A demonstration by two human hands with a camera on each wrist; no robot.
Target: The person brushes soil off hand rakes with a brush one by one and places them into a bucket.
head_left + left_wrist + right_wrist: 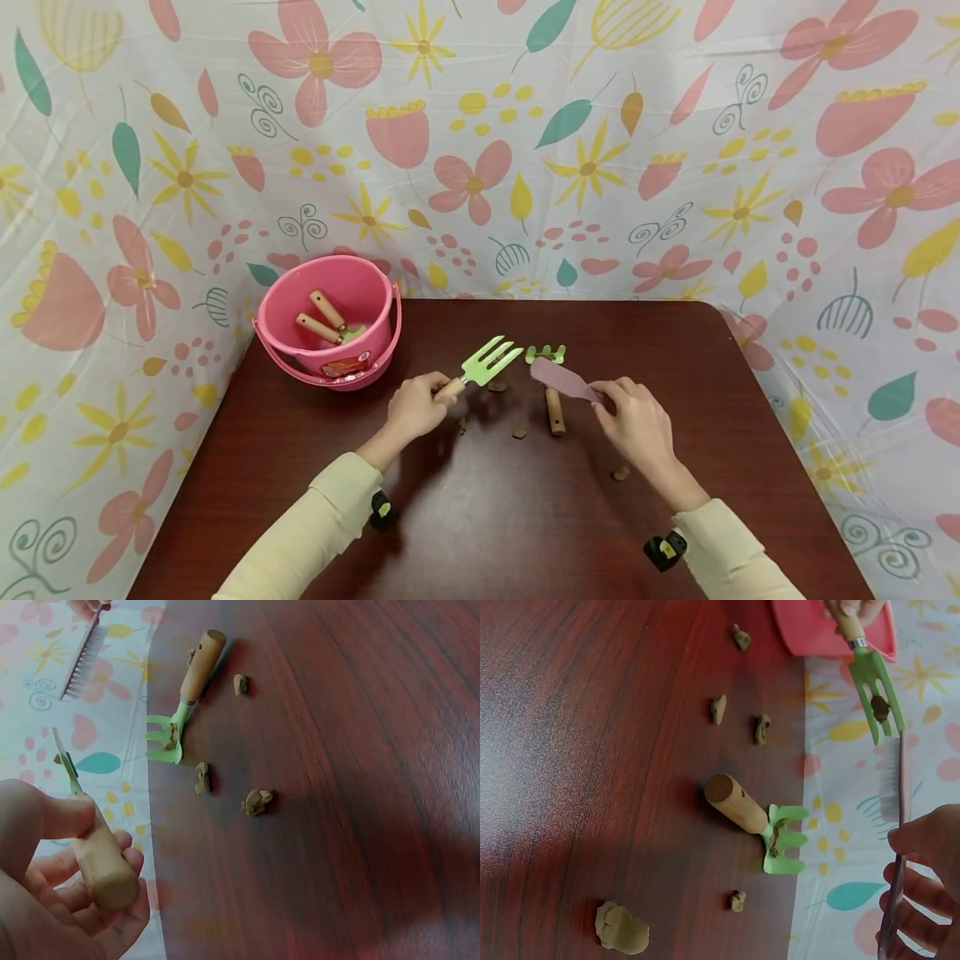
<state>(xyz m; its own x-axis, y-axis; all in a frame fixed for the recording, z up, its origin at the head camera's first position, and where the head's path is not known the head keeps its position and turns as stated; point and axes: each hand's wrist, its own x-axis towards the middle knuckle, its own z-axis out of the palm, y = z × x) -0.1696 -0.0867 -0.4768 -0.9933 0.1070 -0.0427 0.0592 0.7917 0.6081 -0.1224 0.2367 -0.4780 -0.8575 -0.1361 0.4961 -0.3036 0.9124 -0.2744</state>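
My left hand [415,408] grips a garden hand fork [480,368] by its wooden handle, its green tines raised over the table. A brown lump [880,708] clings to the tines in the right wrist view. My right hand [637,423] holds a mauve brush [561,381] with white bristles [889,780]. In the right wrist view, the brush's tip overlaps the fork's tine ends. Below the brush lies a small green rake [555,412] with a wooden handle. Brown residue [776,836] sticks to its head.
Several brown clay-like lumps [257,802] are scattered on the dark wooden table [517,517]. A larger lump [622,928] lies nearer the right arm. At the back left stands a pink bucket [352,283] with two wooden-handled tools [327,309] inside. A floral cloth [480,242] hangs behind.
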